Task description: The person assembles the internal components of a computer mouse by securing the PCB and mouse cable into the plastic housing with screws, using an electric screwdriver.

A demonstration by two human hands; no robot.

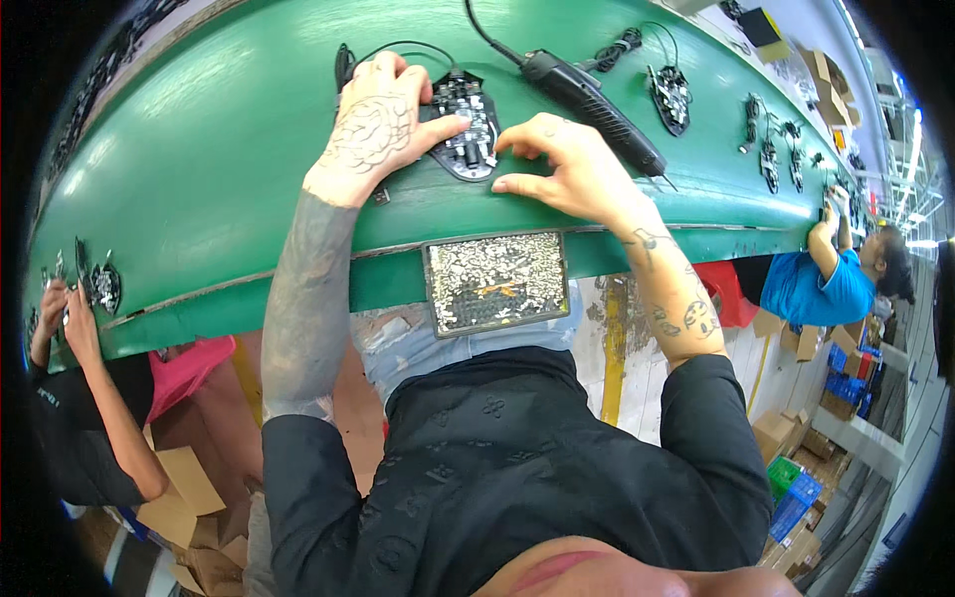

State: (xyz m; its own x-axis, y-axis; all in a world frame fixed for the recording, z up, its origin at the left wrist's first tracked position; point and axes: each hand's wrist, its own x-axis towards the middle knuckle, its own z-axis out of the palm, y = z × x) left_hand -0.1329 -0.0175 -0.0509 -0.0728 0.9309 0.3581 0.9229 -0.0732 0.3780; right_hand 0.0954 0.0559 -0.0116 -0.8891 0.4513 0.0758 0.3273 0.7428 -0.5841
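Note:
An opened computer mouse (466, 134), its circuit board bare in a black base, lies on the green workbench with its cable running up and left. My left hand (383, 124) grips it from the left, the thumb resting on the board. At the mouse's right edge is my right hand (567, 164), thumb and index finger apart, with nothing visible between them. The index fingertip is at the rim; whether it touches, I cannot tell. A black electric screwdriver (597, 111) lies just beyond my right hand, its bit pointing toward the bench's near edge.
A dark tray (432, 291) of small pale parts sits at the bench's near edge above my lap. More opened mice (671, 99) with cables lie to the right. Co-workers sit at left (90, 398) and far right (816, 284). Cardboard boxes (184, 488) stand on the floor.

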